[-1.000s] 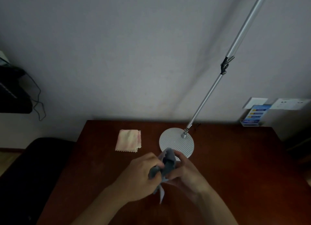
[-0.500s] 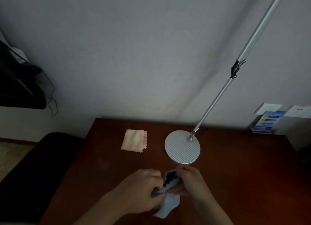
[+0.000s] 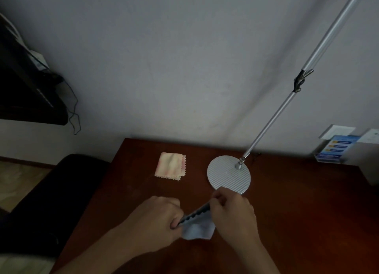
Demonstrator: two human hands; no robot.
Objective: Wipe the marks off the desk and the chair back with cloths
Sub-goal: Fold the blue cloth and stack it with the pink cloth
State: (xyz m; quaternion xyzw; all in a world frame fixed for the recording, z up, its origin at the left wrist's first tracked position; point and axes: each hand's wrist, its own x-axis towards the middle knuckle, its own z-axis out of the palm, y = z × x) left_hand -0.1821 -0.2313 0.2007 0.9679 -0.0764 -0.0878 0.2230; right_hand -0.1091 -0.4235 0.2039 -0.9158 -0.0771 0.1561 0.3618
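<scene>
over the near part of the desk (image 3: 297,222), the left hand (image 3: 158,218) and right hand (image 3: 231,210) each pinch an end of a blue-grey cloth (image 3: 198,227), its taut top edge rising from left to right and the rest drooping toward the wood. a folded pale cloth (image 3: 171,166) lies farther back, nearer the left hand, beside the lamp base (image 3: 228,174). the chair (image 3: 51,202) sits dark at the left.

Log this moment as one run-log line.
left hand: pinches blue cloth | right hand: pinches same cloth, stretched between hands | pink cloth: folded on desk, untouched | wiping: not begun
</scene>
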